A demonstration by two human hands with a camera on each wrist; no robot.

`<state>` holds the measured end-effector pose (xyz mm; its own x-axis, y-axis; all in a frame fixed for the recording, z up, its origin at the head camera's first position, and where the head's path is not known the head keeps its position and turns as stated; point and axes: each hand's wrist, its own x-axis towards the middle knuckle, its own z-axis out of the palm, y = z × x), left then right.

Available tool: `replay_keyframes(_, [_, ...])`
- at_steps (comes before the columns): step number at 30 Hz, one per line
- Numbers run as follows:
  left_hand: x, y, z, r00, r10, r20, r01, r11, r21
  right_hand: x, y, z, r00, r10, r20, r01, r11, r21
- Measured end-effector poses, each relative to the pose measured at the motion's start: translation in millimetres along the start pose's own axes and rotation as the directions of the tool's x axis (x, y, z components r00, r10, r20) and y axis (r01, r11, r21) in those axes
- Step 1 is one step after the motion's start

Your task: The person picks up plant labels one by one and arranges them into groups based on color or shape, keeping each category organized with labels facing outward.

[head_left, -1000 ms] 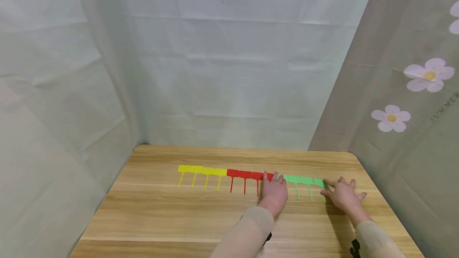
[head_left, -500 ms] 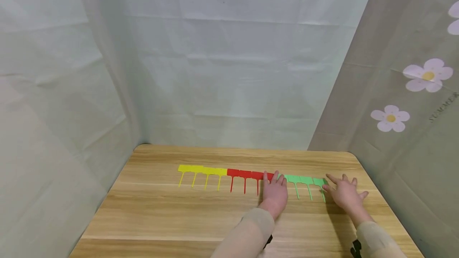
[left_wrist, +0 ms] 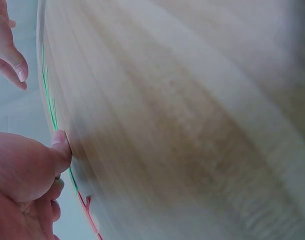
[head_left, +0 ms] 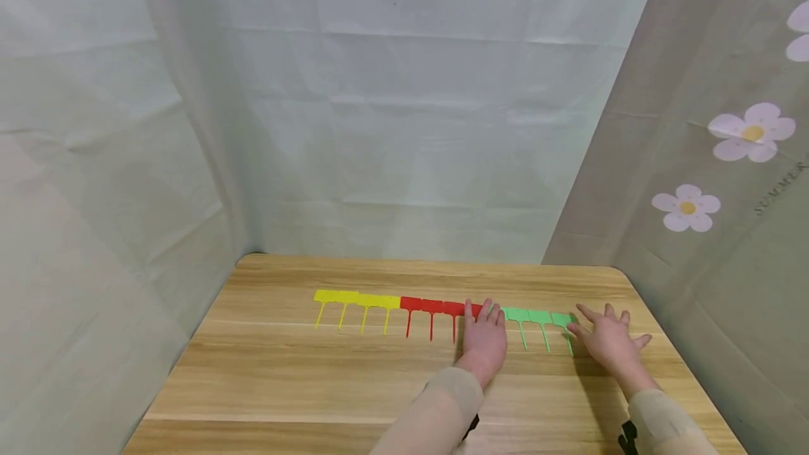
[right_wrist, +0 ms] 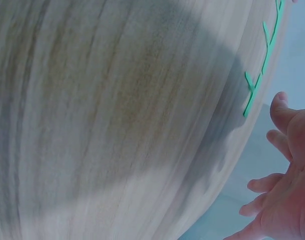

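Observation:
Flag-shaped plastic tags with thin tails lie edge to edge in one long row across the table: yellow tags on the left, red tags in the middle, green tags on the right. My left hand rests on the row where red meets green, fingers extended, hiding part of both colours. Just past the right end of the row is my right hand, fingers spread, its thumb close to the last green tag. In the right wrist view the hand holds nothing, and the green strip lies apart from its thumb.
The wooden table has rounded far corners. A pale cloth backdrop hangs behind it, with more cloth along both sides; the right one has printed flowers.
My right hand has drawn slightly to the right, off the last green tag, with its fingers spread. My left hand and the row of tags stay in place.

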<state>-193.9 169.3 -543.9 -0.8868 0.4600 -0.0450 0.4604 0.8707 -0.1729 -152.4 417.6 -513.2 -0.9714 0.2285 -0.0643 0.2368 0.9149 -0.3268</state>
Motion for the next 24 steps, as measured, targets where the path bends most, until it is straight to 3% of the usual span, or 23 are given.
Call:
replay_keyframes(9, [-0.6,-2.5,0.8,0.998,0.006,-0.055,-0.001,0.996,0.084,4.6,-2,-7,1.000,0.001,-0.020,-0.001,1.000,-0.004])
replay_keyframes(16, [3.5,-3.1,1.6,0.994,0.014,-0.105,-0.009,0.999,0.043,6.1,0,-13,0.999,0.005,-0.036,-0.004,1.000,0.002])
replay_keyframes(21, [-5.8,-15.9,-1.2,0.986,0.061,-0.157,-0.076,0.993,-0.093,-0.9,2,-18,0.999,0.008,-0.042,-0.006,0.999,0.042])
replay_keyframes(24, [-22.7,-40.1,-8.2,0.972,0.097,-0.213,-0.145,0.964,-0.222,-8.7,6,-21,0.999,-0.007,-0.050,0.010,0.998,0.056])
